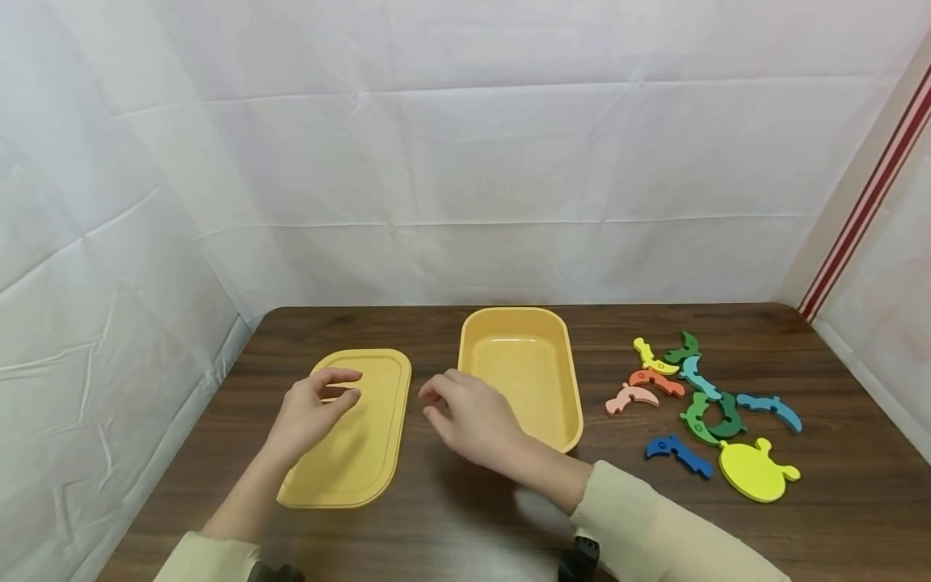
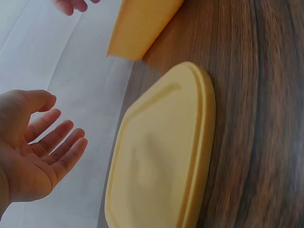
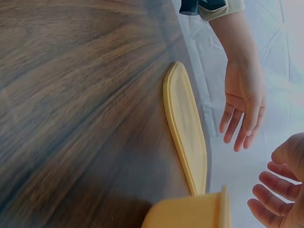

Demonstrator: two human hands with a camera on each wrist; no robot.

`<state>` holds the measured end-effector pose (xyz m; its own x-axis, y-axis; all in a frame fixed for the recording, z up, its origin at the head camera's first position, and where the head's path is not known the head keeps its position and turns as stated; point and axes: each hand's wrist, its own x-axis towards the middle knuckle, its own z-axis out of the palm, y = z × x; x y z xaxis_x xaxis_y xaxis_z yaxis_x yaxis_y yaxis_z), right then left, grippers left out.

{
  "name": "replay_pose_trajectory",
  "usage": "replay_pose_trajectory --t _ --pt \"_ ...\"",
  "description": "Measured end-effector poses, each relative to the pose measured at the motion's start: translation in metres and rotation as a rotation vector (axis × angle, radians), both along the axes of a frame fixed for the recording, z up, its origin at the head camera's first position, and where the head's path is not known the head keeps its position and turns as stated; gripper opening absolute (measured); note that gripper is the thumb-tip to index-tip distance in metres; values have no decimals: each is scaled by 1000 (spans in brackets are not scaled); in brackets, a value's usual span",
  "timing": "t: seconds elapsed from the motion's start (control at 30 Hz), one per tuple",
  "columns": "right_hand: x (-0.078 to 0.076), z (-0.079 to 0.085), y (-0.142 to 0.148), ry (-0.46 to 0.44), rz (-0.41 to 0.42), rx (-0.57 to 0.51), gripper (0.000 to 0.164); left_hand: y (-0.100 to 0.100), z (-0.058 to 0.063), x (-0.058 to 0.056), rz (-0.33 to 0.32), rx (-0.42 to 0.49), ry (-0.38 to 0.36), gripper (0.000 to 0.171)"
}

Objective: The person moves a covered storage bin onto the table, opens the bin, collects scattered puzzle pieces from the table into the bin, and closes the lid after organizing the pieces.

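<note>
My left hand point(image 1: 309, 412) hovers over the yellow lid point(image 1: 364, 453), its fingers loosely bent and holding nothing. In the left wrist view a gap shows between that hand point(image 2: 33, 147) and the flat lid point(image 2: 156, 166). My right hand point(image 1: 476, 420) is raised beside the left wall of the yellow box point(image 1: 538, 388), covering part of its rim, with relaxed fingers and nothing in them. The box stands upright with no lid on it, and its inside is bare. In the right wrist view both the box point(image 3: 190, 211) and the right hand point(image 3: 282, 185) show at the bottom.
To the right of the box lie several colourful curved wooden pieces, among them a dark blue one point(image 1: 680, 454), a pink one point(image 1: 631, 398) and an orange one point(image 1: 657, 381). Near them lies a lime-yellow rounded piece point(image 1: 756, 470). White cloth point(image 1: 509, 162) hangs behind the dark wooden table point(image 1: 436, 533).
</note>
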<state>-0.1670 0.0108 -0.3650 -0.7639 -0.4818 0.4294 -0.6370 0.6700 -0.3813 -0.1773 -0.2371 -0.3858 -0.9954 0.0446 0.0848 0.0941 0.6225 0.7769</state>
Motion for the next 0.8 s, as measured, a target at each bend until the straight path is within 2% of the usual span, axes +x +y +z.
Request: replay_pose_trajectory --t 0.23,0.43,0.8 --pt "0 4 21 24 -9 20 13 18 -2 -6 -40 69 5 32" --pt "2 0 41 88 -10 32 15 35 -4 -10 -77 135 -27 36" --pt "5 -2 74 139 8 79 22 65 -11 -21 -108 223 -92 42"
